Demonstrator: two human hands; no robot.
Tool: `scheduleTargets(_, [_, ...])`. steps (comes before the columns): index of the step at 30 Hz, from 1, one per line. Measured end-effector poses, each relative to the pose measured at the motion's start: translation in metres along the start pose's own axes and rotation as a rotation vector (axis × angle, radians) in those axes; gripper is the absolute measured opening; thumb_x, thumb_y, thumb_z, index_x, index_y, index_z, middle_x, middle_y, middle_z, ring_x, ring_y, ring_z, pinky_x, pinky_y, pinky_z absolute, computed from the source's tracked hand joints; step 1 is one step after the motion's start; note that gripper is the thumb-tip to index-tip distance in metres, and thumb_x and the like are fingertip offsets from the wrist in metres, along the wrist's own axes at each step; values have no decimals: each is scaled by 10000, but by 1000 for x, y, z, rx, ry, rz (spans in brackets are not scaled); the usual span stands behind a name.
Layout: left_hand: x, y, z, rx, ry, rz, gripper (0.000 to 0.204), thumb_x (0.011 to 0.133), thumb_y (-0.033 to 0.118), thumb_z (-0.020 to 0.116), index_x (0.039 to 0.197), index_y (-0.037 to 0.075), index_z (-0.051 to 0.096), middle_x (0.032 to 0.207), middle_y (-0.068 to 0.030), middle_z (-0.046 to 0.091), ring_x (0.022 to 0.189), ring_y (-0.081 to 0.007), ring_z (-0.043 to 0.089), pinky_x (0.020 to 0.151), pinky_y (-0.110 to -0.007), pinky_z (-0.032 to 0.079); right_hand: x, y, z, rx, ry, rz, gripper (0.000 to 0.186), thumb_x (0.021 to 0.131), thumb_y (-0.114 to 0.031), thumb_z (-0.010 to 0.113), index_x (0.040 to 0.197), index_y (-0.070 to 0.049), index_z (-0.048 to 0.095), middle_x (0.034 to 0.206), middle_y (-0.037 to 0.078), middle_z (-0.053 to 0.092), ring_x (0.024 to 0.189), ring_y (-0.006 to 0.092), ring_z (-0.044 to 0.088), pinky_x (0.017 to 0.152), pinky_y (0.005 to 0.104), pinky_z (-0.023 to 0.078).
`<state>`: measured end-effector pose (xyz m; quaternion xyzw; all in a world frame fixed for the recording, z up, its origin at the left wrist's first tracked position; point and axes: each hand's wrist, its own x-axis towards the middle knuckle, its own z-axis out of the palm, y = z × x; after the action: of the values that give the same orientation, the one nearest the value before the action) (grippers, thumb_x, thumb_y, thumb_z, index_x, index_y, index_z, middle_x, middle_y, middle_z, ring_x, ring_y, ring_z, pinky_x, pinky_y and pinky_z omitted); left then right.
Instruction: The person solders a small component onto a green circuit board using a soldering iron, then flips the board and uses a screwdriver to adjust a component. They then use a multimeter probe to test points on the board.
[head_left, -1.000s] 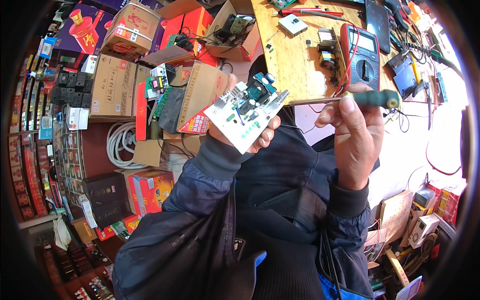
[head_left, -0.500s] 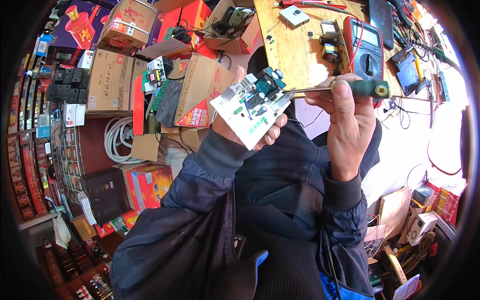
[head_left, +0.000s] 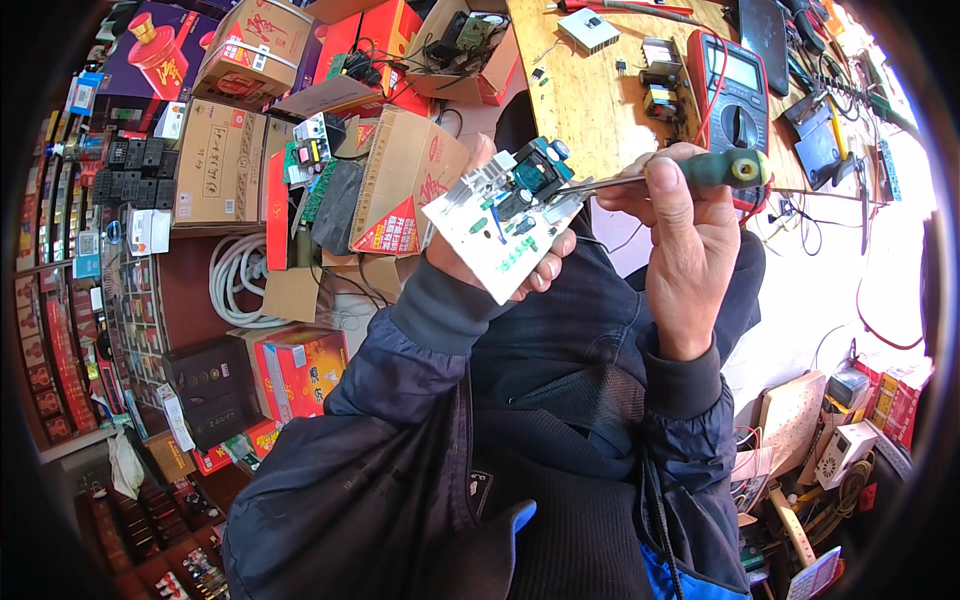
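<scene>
My left hand grips a white circuit board from below, its fingers curled round the lower right edge. Capacitors, a dark green transformer and silvery heat sinks stand on the board, which is tilted in the air above my lap. In my right hand is a screwdriver with a green handle, held between thumb and fingers. Its metal shaft points left, and the tip reaches the board's right edge beside a metal heat sink; whether it touches cannot be made out.
A wooden workbench at the top carries a red-framed multimeter, a small silvery box and loose parts. Cardboard boxes stand at the left, one open with circuit boards. A coiled white cable lies below them. Clutter fills the lower right.
The screwdriver's handle has risen slightly and its shaft slants more, with the tip a little lower along the board's right edge. The board has shifted only slightly.
</scene>
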<state>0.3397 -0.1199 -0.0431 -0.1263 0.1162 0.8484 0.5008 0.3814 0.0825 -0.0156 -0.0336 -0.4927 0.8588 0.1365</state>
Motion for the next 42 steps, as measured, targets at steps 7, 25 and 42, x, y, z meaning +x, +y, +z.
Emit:
scheduleTargets(7, [0, 0, -2, -6, -24, -13, 1045, 874, 897, 340, 1288, -25, 603, 1006, -285, 655, 742, -397, 702, 518, -410, 595, -2, 0, 2, 45, -5, 26, 201, 1038, -160, 636, 1106, 21, 578, 929, 90, 665, 823, 173, 697, 785, 303, 583])
scheduleTargets(25, [-1, -2, 6, 71, 117, 17, 1014, 886, 888, 336, 1219, -27, 621, 930, -248, 644, 648, -323, 663, 505, -360, 560, -2, 1, 0, 37, -3, 7, 213, 1041, -164, 633, 1122, 24, 576, 960, 95, 667, 840, 176, 700, 792, 307, 587])
scheduleTargets(42, [-1, 0, 4, 64, 101, 7, 1020, 892, 883, 328, 1238, -31, 618, 952, -258, 652, 663, -337, 666, 501, -367, 555, -1, 0, -1, 8, 14, -8, 213, 1041, -160, 632, 1135, 21, 573, 944, 95, 672, 831, 182, 703, 786, 306, 584])
